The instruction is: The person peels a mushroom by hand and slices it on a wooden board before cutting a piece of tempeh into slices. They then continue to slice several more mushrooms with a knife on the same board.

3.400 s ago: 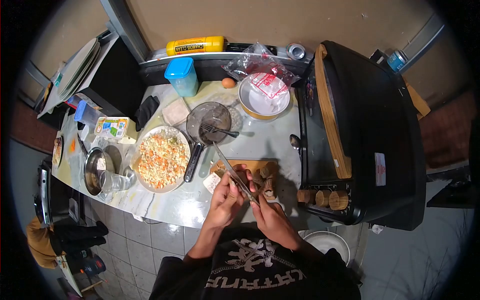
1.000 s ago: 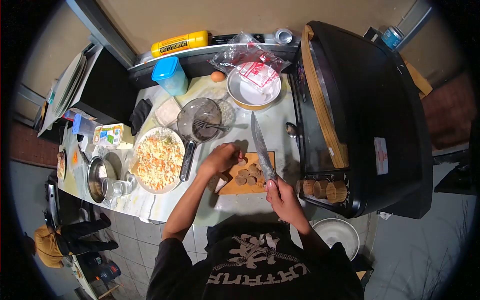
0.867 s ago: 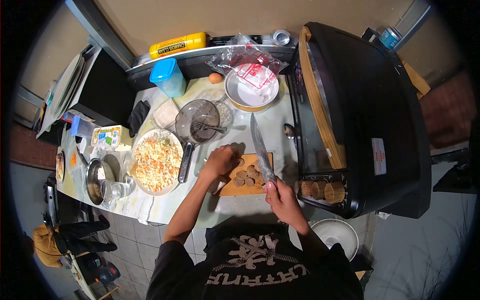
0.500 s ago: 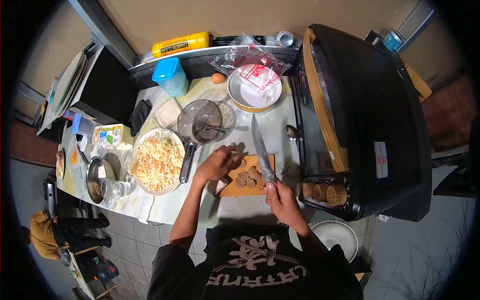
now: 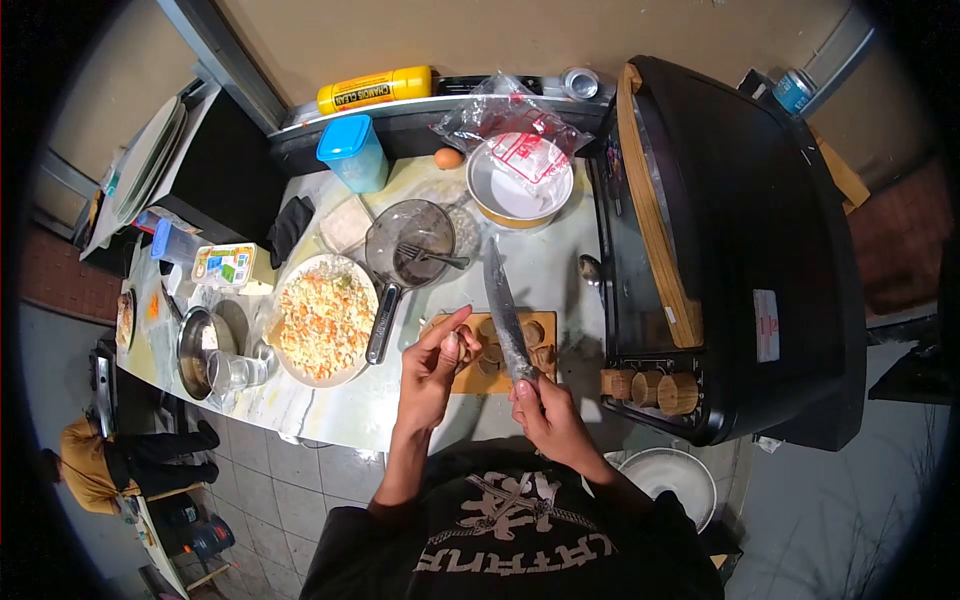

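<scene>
My right hand (image 5: 550, 415) grips a large kitchen knife (image 5: 507, 310) by its handle, blade pointing up and away from me. Under the blade lies a wooden cutting board (image 5: 485, 384) carrying several round brownish slices (image 5: 534, 331), whose kind I cannot make out. My left hand (image 5: 428, 380) is raised over the board's left side, its fingers curled and thumb pressed in. Something small and pale shows at those fingertips, too hidden to name. A plate of chopped orange and white food (image 5: 325, 315) and a dark-handled pan (image 5: 383, 325) with a fork (image 5: 432, 257) in it are left of the board.
A black oven (image 5: 740, 250) with wooden knobs fills the right side, a spoon (image 5: 590, 268) beside it. Behind the board are a round pan (image 5: 490, 195) under a plastic bag, an egg (image 5: 448, 158) and a blue-lidded container (image 5: 355, 160). Another person (image 5: 95, 455) is at far left.
My left hand has come off the board toward me, turned over and curled its fingers. The knife has shifted slightly left in my right hand. The camera view has shifted a little.
</scene>
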`<state>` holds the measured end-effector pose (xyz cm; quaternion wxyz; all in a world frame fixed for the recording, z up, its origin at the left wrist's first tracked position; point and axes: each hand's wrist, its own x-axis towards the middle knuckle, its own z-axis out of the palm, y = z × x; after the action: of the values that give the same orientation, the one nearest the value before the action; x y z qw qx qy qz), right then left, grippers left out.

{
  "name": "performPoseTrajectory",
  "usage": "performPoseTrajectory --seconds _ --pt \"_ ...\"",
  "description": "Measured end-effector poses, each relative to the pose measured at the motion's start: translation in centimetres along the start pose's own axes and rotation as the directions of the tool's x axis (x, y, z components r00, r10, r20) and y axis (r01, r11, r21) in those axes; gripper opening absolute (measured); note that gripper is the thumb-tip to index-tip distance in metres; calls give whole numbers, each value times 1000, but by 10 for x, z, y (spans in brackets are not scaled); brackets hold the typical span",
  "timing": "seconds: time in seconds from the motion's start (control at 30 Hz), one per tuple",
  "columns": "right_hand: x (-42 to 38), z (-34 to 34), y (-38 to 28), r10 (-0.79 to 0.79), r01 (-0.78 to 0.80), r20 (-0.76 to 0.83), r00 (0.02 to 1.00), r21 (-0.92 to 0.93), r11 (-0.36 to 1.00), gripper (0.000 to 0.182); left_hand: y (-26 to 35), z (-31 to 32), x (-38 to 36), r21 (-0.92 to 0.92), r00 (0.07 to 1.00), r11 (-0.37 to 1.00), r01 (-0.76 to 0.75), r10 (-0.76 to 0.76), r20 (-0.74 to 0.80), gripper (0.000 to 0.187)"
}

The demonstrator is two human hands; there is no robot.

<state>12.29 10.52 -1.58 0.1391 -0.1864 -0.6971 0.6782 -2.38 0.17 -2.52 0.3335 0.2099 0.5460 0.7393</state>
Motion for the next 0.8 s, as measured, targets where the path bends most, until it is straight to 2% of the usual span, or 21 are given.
performPoseTrajectory --seconds 0.03,0.1,0.13,0.17,0.23,0.27,0.3,0.37,0.5,0.57,0.6,0.67,0.8 --pt "0 2 -1 -3 3 -1 1000 0 1000 24 1 6 -2 1 1000 1000 -3 3 1 35" --pt "1 7 -3 -104 103 -10 995 -31 994 22 5 15 -6 -83 992 994 -67 58 -110 30" --pt "0 9 -2 -108 107 1 994 -59 992 20 6 17 -7 -155 994 987 -42 25 -108 25" --pt "0 11 -4 -111 111 -1 994 -59 992 20 7 18 -9 -154 994 987 -44 28 -106 25" --pt "0 16 -12 -116 115 -8 993 -46 992 20 10 20 -12 -280 997 958 -68 52 -64 25" --pt "0 17 -17 -128 126 -20 992 -51 991 20 5 15 -12 -163 993 980 -118 115 -29 27" --pt "-1 18 -22 -132 131 -20 991 -49 990 20 7 15 -14 -159 993 980 -122 119 -28 27" --pt "-2 17 -29 -132 127 -23 991 -136 982 17 10 20 -16 -200 991 970 -137 135 -24 28" --pt "0 20 -32 -180 176 -16 984 -145 974 15 9 25 -21 -255 988 955 -153 149 -37 30" --pt "1 24 -30 -295 274 -109 949 -175 946 17 8 28 -22 -259 986 951 -166 161 -39 31" --pt "0 23 -30 -295 273 -111 949 -175 946 17 8 28 -23 -264 984 948 -181 175 -46 32" --pt "-2 21 -30 -195 184 -38 980 -202 962 13 10 29 -27 -236 982 953 -189 181 -54 34" --pt "-2 21 -33 -238 225 -32 971 -225 948 14 11 31 -29 -212 977 954 -213 204 -67 37"
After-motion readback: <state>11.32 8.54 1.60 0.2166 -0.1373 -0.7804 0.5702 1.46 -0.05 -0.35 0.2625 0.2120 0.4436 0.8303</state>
